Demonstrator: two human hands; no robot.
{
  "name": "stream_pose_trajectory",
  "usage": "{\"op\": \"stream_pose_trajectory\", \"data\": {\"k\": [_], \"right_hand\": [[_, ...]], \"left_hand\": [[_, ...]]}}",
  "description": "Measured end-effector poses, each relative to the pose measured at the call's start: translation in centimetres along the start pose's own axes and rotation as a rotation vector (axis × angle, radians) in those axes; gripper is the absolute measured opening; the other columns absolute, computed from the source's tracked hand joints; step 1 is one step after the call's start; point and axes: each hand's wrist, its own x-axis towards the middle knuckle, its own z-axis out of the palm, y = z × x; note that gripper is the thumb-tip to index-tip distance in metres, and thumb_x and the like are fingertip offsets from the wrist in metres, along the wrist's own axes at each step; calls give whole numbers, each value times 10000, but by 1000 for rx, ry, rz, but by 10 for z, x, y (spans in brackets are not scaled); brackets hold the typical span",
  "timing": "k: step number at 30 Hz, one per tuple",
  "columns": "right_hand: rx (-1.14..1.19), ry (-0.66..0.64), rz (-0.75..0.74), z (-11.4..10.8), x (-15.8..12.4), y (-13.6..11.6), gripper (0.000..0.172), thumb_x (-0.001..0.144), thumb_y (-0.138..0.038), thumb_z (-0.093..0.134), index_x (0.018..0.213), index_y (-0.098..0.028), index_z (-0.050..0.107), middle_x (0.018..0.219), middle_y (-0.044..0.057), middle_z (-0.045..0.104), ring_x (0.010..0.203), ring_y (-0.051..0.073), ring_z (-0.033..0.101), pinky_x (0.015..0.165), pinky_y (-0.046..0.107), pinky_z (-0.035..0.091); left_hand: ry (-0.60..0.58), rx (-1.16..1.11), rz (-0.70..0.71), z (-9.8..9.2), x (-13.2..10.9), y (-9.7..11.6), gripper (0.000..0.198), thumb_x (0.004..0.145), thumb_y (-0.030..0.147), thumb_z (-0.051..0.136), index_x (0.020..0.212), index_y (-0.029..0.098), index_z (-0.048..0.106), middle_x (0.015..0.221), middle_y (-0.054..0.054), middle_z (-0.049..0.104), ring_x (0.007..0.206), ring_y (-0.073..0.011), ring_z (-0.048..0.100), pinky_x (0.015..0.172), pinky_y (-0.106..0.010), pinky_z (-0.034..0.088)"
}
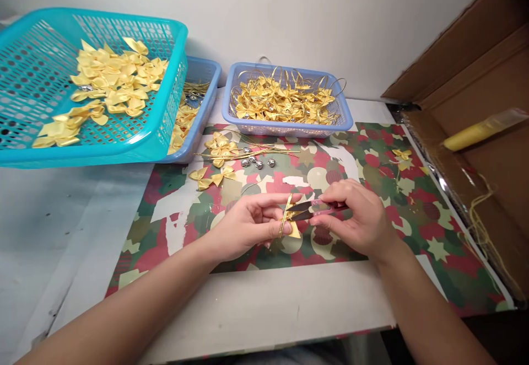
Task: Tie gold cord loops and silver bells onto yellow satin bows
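My left hand (252, 221) is closed on a yellow ribbon bow (295, 229) with gold cord (286, 215) running across it. From the right, my right hand (355, 216) grips a pair of thread snips (320, 207) with a pinkish handle. Their dark blades are parted and reach to the cord and bow at my left fingertips. Beyond the hands lie loose yellow bows (221, 147), several silver jingle bells (258, 164) and lengths of gold cord (268, 151). Part of the held bow is hidden by my fingers.
A turquoise basket (165, 128) of bows sits at the left, over a blue basket (210, 89). Another blue basket (289, 128) at the back holds bows with cord loops. Cardboard (475, 56) walls the right side, with a yellow tube (475, 133). Patterned paper (173, 255) covers the table.
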Motion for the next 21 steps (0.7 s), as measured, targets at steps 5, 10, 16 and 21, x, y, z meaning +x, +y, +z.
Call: {"op": "stream_pose_trajectory", "data": {"k": [5,10,16,21], "right_hand": [[-2,12,-25,-1,-1,1,194,853,-368,678,868,-219,555,668,-19,600,582,135,517,571,291,397],[-9,8,-44,-2,0,0,194,859,-369,675,862,-215,558,626,-27,590,561,133,510,579,299,392],[-11,18,-58,-2,1,-1,186,860,-362,675,852,-209,569,619,-26,602,552,129,507,574,294,385],[-14,18,-59,-2,1,-1,183,866,-354,668,843,-209,558,619,-21,607,551,134,508,579,300,387]], "left_hand": [[-1,-9,-9,0,0,0,534,694,266,792,1209,200,669,648,23,609,490,-54,440,416,-155,379],[-6,-29,-15,0,1,0,544,687,260,803,1209,190,668,669,13,624,494,-46,445,405,-139,369],[-15,-45,-28,-1,0,-1,591,699,269,802,1258,173,634,650,26,610,487,-38,435,415,-136,383],[-8,-55,-23,-1,0,-1,623,694,281,810,1274,162,619,634,34,591,500,-45,439,427,-144,388]]}}
